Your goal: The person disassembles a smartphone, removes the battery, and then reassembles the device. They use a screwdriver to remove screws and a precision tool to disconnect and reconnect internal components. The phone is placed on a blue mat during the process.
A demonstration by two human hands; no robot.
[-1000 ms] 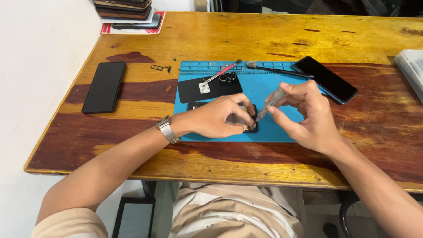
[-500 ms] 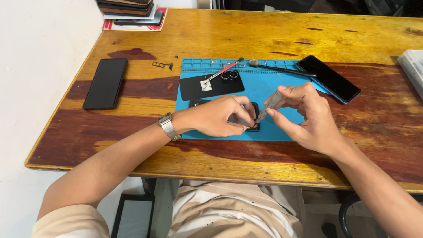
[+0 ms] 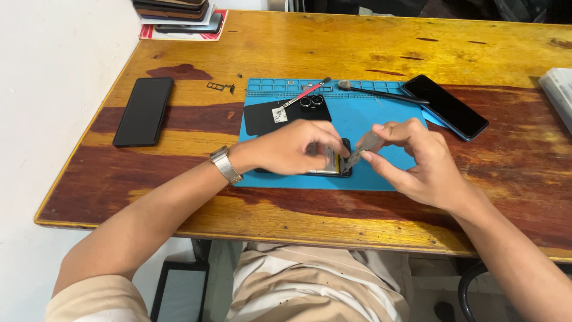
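Note:
An opened phone [image 3: 333, 162] lies on the blue repair mat [image 3: 381, 119] near its front edge. My left hand [image 3: 292, 146] presses down on the phone and covers most of it. My right hand [image 3: 417, 161] pinches a slim grey tool [image 3: 360, 151] whose tip touches the phone's right end. A black back cover [image 3: 280, 114] with a camera ring lies on the mat behind my left hand, with a red-handled tool [image 3: 304, 94] resting across it.
A black phone [image 3: 143, 110] lies at the left of the wooden table [image 3: 369, 42] and another [image 3: 445, 106] at the mat's right corner. A dark screwdriver [image 3: 381, 92] lies on the mat's back. Stacked phones [image 3: 179, 15] sit far left, a white object [image 3: 557, 89] at right.
Both hands have stayed on the phone. The right hand's tool has tilted lower and its tip sits closer to the phone's right end.

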